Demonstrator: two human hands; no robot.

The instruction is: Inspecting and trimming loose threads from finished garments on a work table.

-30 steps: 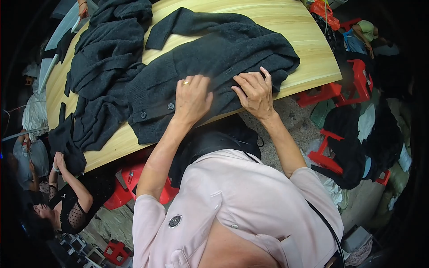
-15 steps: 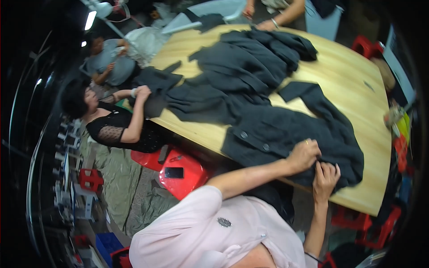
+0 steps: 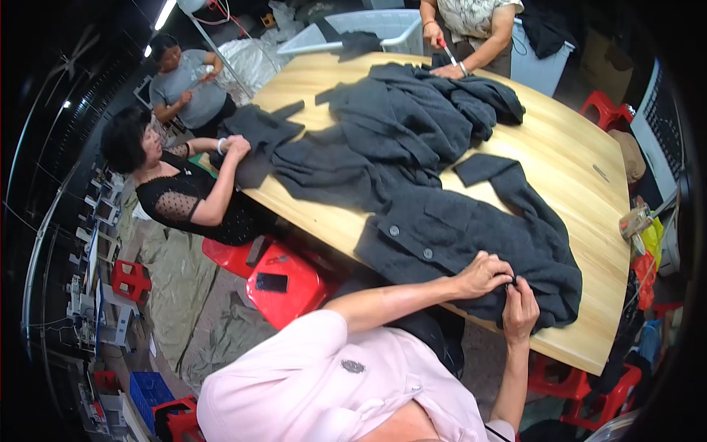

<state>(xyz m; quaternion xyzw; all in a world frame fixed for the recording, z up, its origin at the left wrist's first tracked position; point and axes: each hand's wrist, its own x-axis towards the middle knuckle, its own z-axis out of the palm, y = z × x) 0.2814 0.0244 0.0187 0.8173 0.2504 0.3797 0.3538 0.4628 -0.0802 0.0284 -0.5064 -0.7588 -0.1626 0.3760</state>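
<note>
A dark grey buttoned coat (image 3: 456,228) lies spread on the near part of a round wooden table (image 3: 582,177). My left hand (image 3: 482,274) reaches in from the left and pinches the coat's fabric near the table's front edge. My right hand (image 3: 521,309) comes up from below and grips the same fold, fingertips touching the left hand's. Both hands are closed on the cloth. I wear a pale pink shirt (image 3: 331,383).
A heap of dark garments (image 3: 412,118) covers the table's middle. A seated person in a black top (image 3: 177,195) handles a dark piece at the left edge; another stands behind. A third person's hands (image 3: 449,70) work at the far edge. Red stools (image 3: 283,283) stand below; white bins at the back.
The view has swung left and the table now shows other people. My hands, flat on the coat a second ago, have come together and pinch its fabric.
</note>
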